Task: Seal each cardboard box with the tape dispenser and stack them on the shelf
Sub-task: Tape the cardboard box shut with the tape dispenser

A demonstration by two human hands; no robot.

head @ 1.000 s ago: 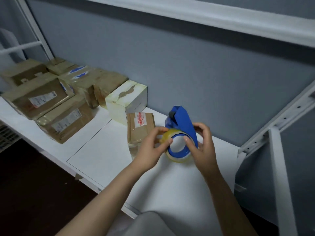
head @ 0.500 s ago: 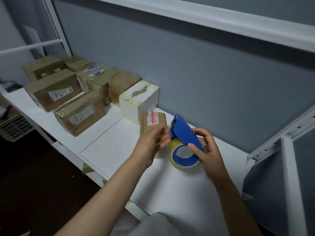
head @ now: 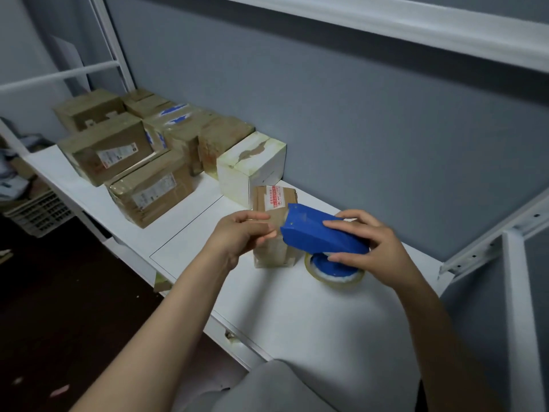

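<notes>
You have been tipping the dispenser (head: 320, 233) over since half a second ago, and its blue body is now pointing left at the small box (head: 274, 200) standing on the shelf (head: 205, 251). Your right hand (head: 377, 251) is gripping it. Your left hand (head: 240, 233) is pinching at the box's front, but I cannot tell whether tape is between those fingers.

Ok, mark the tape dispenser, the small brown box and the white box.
tape dispenser (head: 306, 236), head view, blue top housing.
small brown box (head: 271, 255), head view, lower front face.
white box (head: 252, 154), head view, top face.
</notes>
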